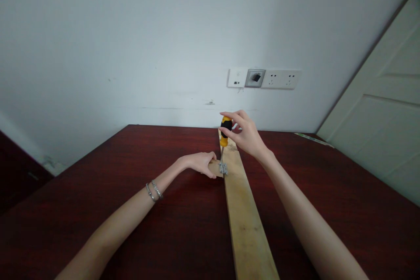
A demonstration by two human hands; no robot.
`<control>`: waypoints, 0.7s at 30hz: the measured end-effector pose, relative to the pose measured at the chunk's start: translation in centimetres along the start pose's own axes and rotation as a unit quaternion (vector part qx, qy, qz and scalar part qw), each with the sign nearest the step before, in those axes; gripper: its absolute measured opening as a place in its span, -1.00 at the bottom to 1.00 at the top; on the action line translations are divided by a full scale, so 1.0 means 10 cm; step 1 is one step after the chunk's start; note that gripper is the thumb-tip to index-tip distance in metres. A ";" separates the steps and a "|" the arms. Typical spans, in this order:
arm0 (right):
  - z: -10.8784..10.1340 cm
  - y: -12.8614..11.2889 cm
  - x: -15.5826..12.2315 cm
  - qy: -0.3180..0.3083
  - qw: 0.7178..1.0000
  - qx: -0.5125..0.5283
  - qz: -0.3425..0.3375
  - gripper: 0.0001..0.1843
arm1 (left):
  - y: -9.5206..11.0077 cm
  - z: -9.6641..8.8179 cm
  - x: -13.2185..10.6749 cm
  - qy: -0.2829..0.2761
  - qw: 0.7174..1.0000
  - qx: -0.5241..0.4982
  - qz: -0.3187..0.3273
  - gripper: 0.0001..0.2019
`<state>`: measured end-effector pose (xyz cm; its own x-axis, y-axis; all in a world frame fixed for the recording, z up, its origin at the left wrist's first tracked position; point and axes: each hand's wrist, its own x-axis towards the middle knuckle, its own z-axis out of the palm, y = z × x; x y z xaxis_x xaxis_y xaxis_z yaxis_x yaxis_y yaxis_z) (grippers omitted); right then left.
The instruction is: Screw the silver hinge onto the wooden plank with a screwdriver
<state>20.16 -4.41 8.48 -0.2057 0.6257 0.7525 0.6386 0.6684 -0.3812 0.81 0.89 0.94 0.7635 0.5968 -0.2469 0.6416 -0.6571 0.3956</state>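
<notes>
A long pale wooden plank [244, 210] lies lengthwise on the dark red table [157, 210]. A small wooden block [215, 168] sits against the plank's left edge, with a small metal hinge [223, 168] across the joint. My left hand [200, 162] is closed over the block and presses it to the plank. My right hand [244, 133] grips the yellow and black handle of a screwdriver [225, 133], which stands upright with its tip on the hinge. Two thin bracelets [154, 191] circle my left wrist.
The table's far edge meets a white wall with a row of sockets and a switch [264, 78]. A white door [383, 109] stands at the right. A thin pale strip [313, 139] lies at the table's back right.
</notes>
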 end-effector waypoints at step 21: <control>-0.03 -0.02 -0.01 -0.008 1.000 -0.011 0.017 -0.52 | 0.00 -0.01 -0.01 0.003 1.000 0.002 0.006 -0.31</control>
<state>20.29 -4.72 8.57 -0.1951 0.6546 0.7304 0.6623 0.6372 -0.3942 0.69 0.88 1.01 0.7702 0.5923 -0.2367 0.6333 -0.6660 0.3941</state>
